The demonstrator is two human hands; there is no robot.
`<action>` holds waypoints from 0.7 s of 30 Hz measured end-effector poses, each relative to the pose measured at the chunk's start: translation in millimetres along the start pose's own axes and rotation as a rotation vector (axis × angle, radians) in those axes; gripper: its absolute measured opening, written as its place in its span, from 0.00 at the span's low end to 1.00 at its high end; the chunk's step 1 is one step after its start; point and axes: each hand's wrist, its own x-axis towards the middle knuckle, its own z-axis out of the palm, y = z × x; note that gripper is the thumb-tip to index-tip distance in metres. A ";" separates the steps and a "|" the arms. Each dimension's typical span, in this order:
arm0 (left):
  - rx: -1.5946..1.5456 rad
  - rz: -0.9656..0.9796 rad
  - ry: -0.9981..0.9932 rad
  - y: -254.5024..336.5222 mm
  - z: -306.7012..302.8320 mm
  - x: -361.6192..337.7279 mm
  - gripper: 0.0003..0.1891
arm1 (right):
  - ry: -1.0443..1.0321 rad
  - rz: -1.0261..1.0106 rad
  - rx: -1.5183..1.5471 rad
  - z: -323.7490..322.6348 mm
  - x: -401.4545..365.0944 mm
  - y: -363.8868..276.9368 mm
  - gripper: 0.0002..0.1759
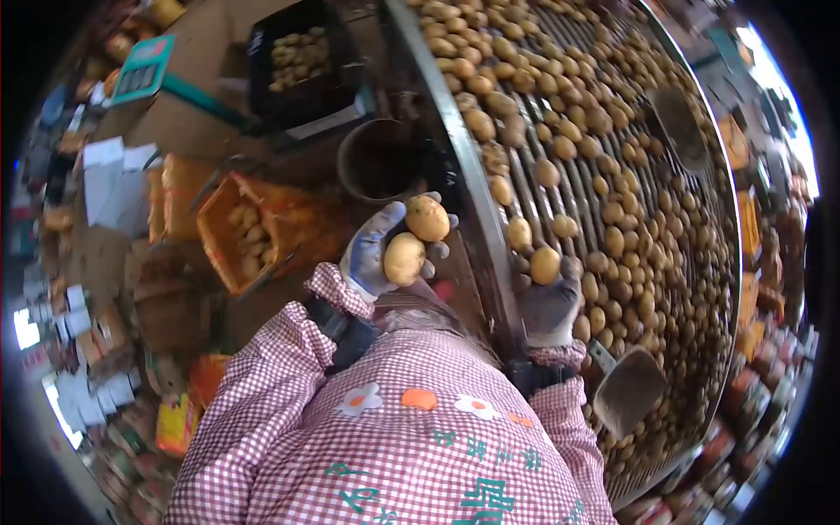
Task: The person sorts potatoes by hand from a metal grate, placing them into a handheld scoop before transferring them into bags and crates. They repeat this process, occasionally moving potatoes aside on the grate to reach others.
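Note:
My left hand (pixel 372 252), in a white and blue-grey work glove, is closed around two potatoes, one upper potato (pixel 427 218) and one lower potato (pixel 404 259). It is held up beside the metal side rail (pixel 468 157) of a slatted roller table (pixel 542 144). My right hand (pixel 551 306), in a dark grey glove, is over the near edge of the rollers. Its fingers are around a pale potato (pixel 544 265); part of the grip is hidden. Many loose potatoes (pixel 626 249) lie on the rollers around that hand.
A metal scoop (pixel 630 392) lies on the potatoes at right, another scoop (pixel 678 127) farther up. Left of the rail stand a dark bucket (pixel 378 159), a black crate (pixel 302 96) of potatoes on a scale, its green display (pixel 143 70), and an orange basket (pixel 219 249) holding potatoes.

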 end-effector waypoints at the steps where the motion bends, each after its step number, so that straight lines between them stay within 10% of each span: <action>1: 0.001 0.026 0.008 3.2 -10.9 -7.4 0.32 | -0.181 0.084 0.036 -25.9 8.6 -5.2 0.31; 4: 0.001 0.108 0.082 14.9 -30.0 -34.9 0.26 | -0.031 -0.518 -1.161 -39.2 17.2 4.5 0.29; 6: 0.028 0.180 0.096 22.6 -34.2 -51.4 0.26 | -0.042 0.050 -0.049 -15.1 7.4 -3.4 0.31; 21: 0.274 0.730 0.272 57.2 -64.5 -168.1 0.31 | -0.194 0.054 -0.113 -18.1 11.0 -1.9 0.32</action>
